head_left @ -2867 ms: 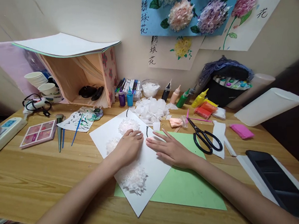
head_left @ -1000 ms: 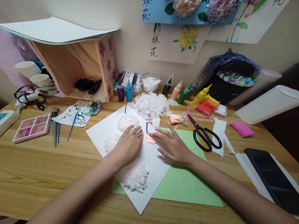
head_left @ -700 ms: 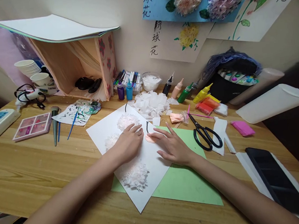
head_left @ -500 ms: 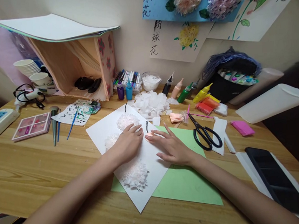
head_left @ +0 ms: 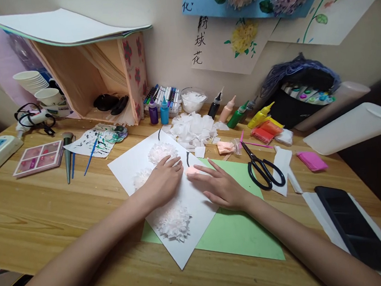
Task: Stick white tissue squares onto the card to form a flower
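A wooden desk (head_left: 32, 212) stands against a cream wall (head_left: 167, 37) hung with flower pictures (head_left: 235, 44).

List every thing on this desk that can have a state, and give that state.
left hand: flat on the white sheet, open
right hand: fingers pressing the pink clay piece
scissors: closed, lying flat
green paint bottle: capped, tilted
paper cups: stacked
tablet: screen dark

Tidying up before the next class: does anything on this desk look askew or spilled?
The white sheet under both hands lies skewed across the green paper. Loose white tissue scraps are strewn behind it, and the scissors lie open.
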Demonstrator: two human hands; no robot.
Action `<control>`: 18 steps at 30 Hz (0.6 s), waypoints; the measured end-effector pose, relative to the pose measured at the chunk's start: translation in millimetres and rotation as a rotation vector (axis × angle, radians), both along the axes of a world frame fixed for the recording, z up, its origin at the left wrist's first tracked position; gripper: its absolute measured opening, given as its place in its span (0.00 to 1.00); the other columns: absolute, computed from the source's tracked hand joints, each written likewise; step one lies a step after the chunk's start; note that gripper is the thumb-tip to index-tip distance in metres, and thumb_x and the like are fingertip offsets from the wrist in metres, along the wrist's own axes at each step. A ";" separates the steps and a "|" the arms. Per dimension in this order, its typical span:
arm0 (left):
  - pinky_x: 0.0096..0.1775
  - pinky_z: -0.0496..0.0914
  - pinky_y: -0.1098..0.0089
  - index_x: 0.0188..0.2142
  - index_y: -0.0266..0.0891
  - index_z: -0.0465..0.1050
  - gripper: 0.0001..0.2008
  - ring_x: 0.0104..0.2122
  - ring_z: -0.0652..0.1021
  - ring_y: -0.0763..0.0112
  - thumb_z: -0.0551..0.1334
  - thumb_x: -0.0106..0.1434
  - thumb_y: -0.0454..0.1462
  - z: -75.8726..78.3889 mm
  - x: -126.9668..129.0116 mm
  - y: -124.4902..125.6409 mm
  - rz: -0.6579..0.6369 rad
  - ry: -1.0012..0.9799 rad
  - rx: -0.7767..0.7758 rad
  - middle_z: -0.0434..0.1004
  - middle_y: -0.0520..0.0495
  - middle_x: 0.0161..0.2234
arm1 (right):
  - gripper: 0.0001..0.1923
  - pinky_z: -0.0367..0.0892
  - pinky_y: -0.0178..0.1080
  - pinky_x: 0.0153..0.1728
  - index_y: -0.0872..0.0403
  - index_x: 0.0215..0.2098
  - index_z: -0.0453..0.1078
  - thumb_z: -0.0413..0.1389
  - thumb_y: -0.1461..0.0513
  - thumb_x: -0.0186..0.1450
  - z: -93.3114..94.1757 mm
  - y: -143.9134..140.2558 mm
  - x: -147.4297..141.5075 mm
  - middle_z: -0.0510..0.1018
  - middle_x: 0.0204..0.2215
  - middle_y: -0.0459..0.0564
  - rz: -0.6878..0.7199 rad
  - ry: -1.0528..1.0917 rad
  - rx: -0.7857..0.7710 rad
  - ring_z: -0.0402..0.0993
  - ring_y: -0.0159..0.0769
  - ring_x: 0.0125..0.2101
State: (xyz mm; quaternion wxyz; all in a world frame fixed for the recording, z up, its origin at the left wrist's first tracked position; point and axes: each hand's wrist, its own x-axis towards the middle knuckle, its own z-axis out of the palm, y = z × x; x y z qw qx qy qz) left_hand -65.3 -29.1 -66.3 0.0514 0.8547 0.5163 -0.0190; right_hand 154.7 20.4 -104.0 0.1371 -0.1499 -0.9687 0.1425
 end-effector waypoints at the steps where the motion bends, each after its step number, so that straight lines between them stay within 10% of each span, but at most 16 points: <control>1: 0.60 0.51 0.59 0.53 0.32 0.66 0.20 0.60 0.60 0.64 0.50 0.61 0.29 0.5 0.2 0.1 0.001 0.004 -0.003 0.69 0.41 0.54 | 0.24 0.41 0.55 0.63 0.53 0.61 0.53 0.45 0.60 0.66 -0.3 -0.2 0.8 0.64 0.58 0.51 0.006 -0.007 0.001 0.50 0.39 0.62; 18: 0.60 0.52 0.58 0.52 0.33 0.66 0.20 0.59 0.62 0.64 0.49 0.61 0.28 -1.1 -0.4 2.3 0.000 0.009 -0.013 0.69 0.42 0.54 | 0.18 0.45 0.57 0.62 0.53 0.52 0.64 0.45 0.67 0.64 -1.5 -0.6 0.9 0.78 0.45 0.49 -0.107 0.189 0.124 0.70 0.38 0.51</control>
